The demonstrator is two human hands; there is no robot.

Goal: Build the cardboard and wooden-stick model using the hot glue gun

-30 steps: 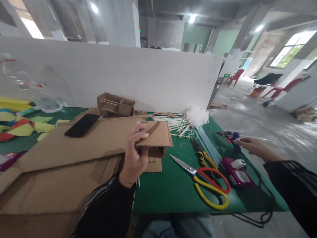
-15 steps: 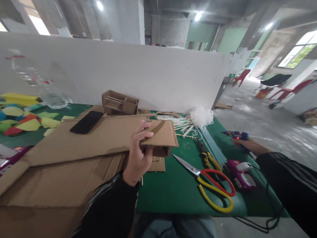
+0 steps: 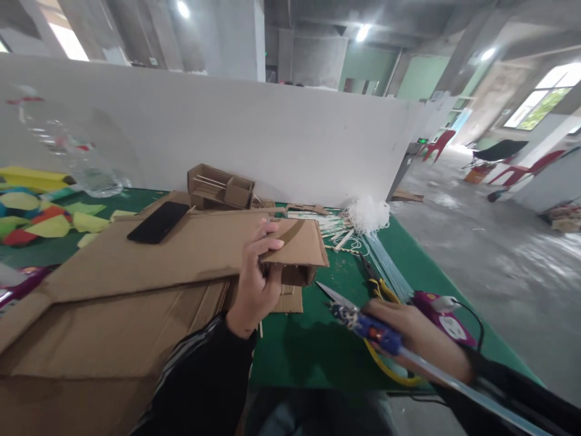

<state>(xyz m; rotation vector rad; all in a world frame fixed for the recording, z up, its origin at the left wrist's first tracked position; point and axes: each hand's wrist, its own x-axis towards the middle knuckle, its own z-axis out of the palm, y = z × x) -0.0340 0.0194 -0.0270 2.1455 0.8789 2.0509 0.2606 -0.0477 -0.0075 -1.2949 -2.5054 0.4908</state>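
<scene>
My left hand [image 3: 259, 275] grips a small open-ended cardboard box [image 3: 299, 242], its fingers over the top panel and the thumb under it. In my right hand [image 3: 415, 333] is a blue glue gun [image 3: 367, 327], a clear glue stick jutting from its rear and its nozzle pointing towards the box, still apart from it. Under the gun lie large scissors [image 3: 338, 295] with their handles mostly covered. Pliers with yellow and black grips [image 3: 384, 289] rest just beyond my right hand. Flat cardboard sheets [image 3: 113, 339] are stacked beneath and left of my left hand.
A black phone [image 3: 158, 223] lies on the cardboard. Behind it stands a cardboard box with compartments [image 3: 221, 186] near the white partition [image 3: 272, 139]. Clear glue sticks [image 3: 385, 260], white stringy material [image 3: 368, 215] and a purple power strip [image 3: 447, 318] lie right. Plastic bottles [image 3: 97, 172] stand left.
My right hand has brought the glue gun from the table's right edge leftwards and nearer, over the scissors. My left hand and the box have hardly moved.
</scene>
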